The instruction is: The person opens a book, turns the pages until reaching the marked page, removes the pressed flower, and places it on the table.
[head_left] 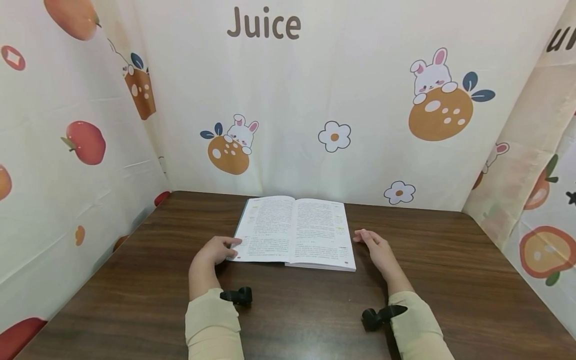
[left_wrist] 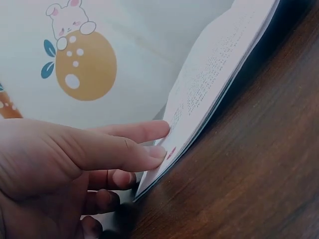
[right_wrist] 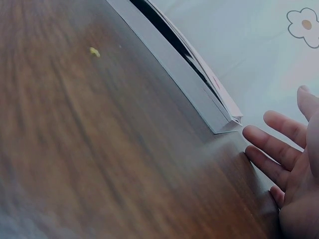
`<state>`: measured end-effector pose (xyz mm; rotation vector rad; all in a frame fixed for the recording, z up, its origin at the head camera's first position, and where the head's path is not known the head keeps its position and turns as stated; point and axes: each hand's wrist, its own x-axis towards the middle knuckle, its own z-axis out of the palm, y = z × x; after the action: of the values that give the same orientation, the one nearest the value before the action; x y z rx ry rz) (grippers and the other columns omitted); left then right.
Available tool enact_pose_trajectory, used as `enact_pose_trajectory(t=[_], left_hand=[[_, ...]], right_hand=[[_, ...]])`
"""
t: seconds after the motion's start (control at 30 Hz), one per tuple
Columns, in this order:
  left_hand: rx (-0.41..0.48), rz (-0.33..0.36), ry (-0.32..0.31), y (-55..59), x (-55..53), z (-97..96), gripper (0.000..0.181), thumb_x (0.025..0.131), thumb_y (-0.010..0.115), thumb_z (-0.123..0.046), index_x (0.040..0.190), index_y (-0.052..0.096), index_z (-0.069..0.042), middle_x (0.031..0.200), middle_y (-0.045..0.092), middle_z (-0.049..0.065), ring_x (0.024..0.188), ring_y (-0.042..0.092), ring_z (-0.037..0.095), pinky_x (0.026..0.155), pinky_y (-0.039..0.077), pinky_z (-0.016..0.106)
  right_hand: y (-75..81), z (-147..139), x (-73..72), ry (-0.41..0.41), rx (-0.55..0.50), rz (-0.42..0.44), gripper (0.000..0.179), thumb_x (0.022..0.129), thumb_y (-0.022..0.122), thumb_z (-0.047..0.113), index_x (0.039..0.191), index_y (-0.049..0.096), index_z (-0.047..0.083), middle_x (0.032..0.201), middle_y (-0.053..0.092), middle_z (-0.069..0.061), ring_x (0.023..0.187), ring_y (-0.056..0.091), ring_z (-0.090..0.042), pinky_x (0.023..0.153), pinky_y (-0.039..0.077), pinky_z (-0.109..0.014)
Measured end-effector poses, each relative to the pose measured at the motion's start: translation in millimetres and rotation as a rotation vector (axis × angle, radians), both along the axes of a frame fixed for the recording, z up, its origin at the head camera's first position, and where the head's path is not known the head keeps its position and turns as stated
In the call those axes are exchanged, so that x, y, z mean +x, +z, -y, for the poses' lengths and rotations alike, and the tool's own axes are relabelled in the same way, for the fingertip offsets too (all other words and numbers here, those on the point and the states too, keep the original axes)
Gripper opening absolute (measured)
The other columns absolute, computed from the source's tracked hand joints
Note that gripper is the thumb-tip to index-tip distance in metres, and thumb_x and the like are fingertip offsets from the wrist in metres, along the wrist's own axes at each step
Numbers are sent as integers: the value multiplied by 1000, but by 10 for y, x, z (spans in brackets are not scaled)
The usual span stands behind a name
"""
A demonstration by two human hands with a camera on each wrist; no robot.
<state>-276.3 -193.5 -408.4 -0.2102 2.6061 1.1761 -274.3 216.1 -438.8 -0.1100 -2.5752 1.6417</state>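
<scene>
An open book lies on the table, its printed pages facing up. My left hand is at the lower left corner of the book. In the left wrist view the thumb and index fingertips touch the left page, while the other fingers bend beside the cover's edge. To the right of the book, my right hand holds nothing. Its fingers are loosely extended in the right wrist view, close to the corner of the page block.
The brown wooden table spreads around the book. A white printed curtain stands behind it and on both sides. A small yellow speck lies on the table in the right wrist view. Each wrist wears a black camera strap.
</scene>
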Motion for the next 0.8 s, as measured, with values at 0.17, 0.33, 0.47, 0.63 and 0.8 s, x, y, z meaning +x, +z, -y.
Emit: enact_pose_trajectory(t=[0.17,0.33,0.47,0.63,0.8], left_hand=[[1,1,-5,14,-12,-13,39,86,61,-4,124,61,-15,135,40,27,108,41,33,95,31,54],[-3,-21,-28,23,-16,-15,41,84,62,-1,123,61,-12,127,46,25,99,43,32,87,37,49],[-8,-26,-34,14,-18,-11,41,83,63,0,122,62,-11,123,48,24,95,43,31,82,37,45],[3,-56,-28,-21,-40,-74,43,80,59,3,121,62,-10,113,51,20,83,45,28,69,40,35],[-78,-124,-68,9,-65,-203,47,77,53,4,121,62,-12,97,51,14,80,44,26,59,38,29]], right_hand=[[-7,-19,3,40,58,14,53,93,46,48,126,53,8,122,56,-16,123,42,-32,99,29,-54],[-37,-51,-3,100,101,11,48,88,59,41,126,53,12,125,52,-12,117,44,-30,93,36,-51],[-51,-64,-5,128,96,-8,49,85,65,40,124,55,11,123,54,-12,117,44,-29,95,33,-51],[-40,-112,5,208,140,-20,51,80,70,38,123,58,14,133,47,-11,126,35,-32,100,23,-57],[-23,-154,39,379,216,-56,53,76,75,32,124,60,16,144,37,-6,134,23,-36,103,6,-61]])
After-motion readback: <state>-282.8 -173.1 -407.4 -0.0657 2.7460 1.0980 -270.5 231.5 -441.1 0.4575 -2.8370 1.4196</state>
